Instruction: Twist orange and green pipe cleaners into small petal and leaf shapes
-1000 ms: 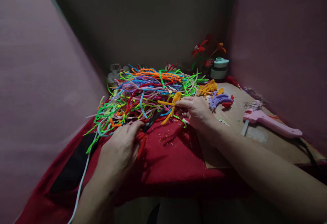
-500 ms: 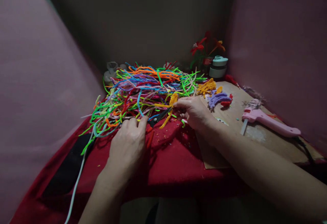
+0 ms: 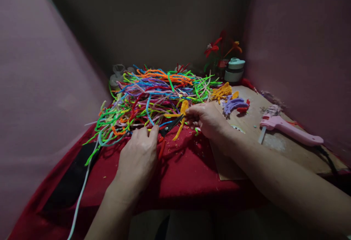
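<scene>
Left hand (image 3: 138, 157) grips black-bladed scissors (image 3: 170, 125); right hand (image 3: 210, 120) pinches yellow fuzzy pipe cleaner (image 3: 182, 112); bare red cloth (image 3: 189, 170) nearside.

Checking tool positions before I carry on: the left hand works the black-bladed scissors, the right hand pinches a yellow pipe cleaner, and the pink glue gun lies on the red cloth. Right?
Not quite. The head view shows the pink glue gun lying on the brown cardboard sheet, not the red cloth. The left hand does work the black-bladed scissors, and the right hand pinches the yellow pipe cleaner.

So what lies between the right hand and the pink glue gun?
In the head view, only bare brown board lies between the right hand and the glue gun, apart from a small scrap by the wrist.
</scene>
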{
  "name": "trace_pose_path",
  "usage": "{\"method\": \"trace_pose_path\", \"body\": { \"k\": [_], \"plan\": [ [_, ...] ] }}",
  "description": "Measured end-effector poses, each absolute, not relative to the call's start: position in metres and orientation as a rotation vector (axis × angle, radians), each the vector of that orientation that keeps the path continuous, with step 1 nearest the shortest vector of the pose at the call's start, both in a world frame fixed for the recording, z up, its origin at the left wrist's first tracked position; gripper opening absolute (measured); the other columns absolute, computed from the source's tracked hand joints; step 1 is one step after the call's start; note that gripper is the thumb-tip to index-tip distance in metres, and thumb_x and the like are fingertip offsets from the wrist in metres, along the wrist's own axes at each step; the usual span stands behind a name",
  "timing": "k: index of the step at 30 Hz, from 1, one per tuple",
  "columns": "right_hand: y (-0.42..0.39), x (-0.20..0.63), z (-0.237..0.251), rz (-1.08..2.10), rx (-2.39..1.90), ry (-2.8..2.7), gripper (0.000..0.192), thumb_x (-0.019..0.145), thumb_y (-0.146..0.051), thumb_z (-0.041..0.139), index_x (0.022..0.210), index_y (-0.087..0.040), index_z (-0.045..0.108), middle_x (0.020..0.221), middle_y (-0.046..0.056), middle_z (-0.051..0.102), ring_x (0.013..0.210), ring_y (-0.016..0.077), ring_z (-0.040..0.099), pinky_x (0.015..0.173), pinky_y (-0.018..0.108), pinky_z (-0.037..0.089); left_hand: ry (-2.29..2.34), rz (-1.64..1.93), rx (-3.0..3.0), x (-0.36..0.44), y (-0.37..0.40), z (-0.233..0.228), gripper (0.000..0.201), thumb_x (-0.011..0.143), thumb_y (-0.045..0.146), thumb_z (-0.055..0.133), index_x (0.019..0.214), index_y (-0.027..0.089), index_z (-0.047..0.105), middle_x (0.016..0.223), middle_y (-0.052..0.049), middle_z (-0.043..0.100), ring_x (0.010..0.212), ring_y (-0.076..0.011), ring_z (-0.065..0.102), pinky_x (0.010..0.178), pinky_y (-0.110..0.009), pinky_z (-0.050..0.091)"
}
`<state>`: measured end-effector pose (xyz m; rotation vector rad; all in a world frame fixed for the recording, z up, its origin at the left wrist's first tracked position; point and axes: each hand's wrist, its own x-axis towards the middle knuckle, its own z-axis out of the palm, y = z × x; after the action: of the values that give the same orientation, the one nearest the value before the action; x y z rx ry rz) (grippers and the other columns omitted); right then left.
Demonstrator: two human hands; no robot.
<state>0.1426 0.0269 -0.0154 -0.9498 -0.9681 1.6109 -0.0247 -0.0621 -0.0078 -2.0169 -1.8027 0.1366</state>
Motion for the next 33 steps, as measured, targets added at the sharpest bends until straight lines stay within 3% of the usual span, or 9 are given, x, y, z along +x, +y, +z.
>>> {"method": "trace_pose_path", "body": {
  "k": [7,14,24,33],
  "plan": [
    [0.027,0.142,-0.017,1.615,-0.961,-0.955,0.011,0.057,-0.011,0.055,0.047,-0.012,0.054,0.043,0.002,0.055,0.035,0.0097,0.049,0.031,0.019,0.036,-1.816,0.12,-2.047,-0.025,-0.065,-0.01,0.039,0.086,0.011,0.036,0.121,0.016,0.051,0.102,-0.012,0.06,0.093,-0.0244,0.058,0.064,-0.03,0.049],
    [0.027,0.141,-0.019,1.607,-0.947,-0.929,0.013,0.059,-0.008,0.052,0.046,-0.012,0.053,0.042,0.003,0.055,0.035,0.0096,0.049,0.029,0.018,0.035,-1.84,0.065,-2.159,-0.028,-0.061,-0.017,0.031,0.086,0.016,0.038,0.112,0.017,0.054,0.096,-0.009,0.062,0.088,-0.0216,0.06,0.062,-0.027,0.048],
    [0.03,0.143,-0.018,1.606,-0.916,-0.889,0.012,0.062,-0.008,0.051,0.05,-0.012,0.052,0.044,0.002,0.054,0.037,0.0086,0.049,0.031,0.018,0.036,-1.88,-0.315,-2.418,-0.044,-0.058,-0.015,0.031,0.086,0.026,0.036,0.109,0.02,0.057,0.096,-0.007,0.063,0.084,-0.0188,0.059,0.071,-0.027,0.046],
    [0.027,0.143,-0.016,1.576,-0.885,-0.953,0.01,0.064,-0.009,0.052,0.055,-0.013,0.052,0.05,0.002,0.057,0.038,0.0095,0.053,0.029,0.017,0.037,-1.88,0.047,-2.393,-0.051,-0.049,-0.014,0.029,0.085,0.03,0.039,0.102,0.022,0.06,0.088,-0.008,0.063,0.079,-0.0191,0.06,0.066,-0.027,0.043]
  ]
}}
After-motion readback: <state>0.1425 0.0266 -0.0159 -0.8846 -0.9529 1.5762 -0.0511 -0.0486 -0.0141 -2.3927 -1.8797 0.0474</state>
